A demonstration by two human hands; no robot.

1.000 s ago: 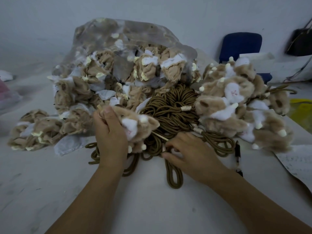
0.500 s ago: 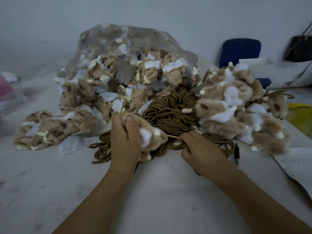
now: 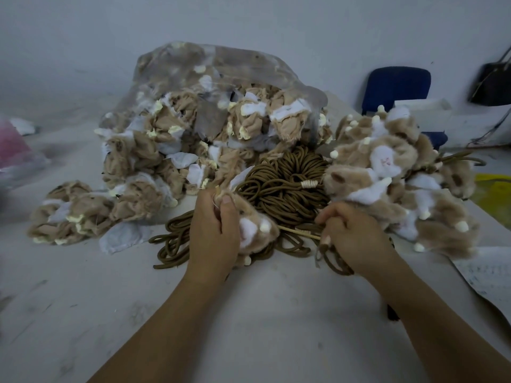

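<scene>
On the tabletop, the cord bundle lies just beyond both grips. The left grip clasps a plush. The right grip pinches a stick and a cord loop. The stick runs nearly level, leftward from the right grip, with its tip at the plush.

One wide-angle view, worn on the person's head, looks forward and down across the table. The left hand and right hand sit close below it, near mid-frame. The wall and chair stand well behind, high in the frame; the frame's left edge looks smeared, probably lens blur.
</scene>
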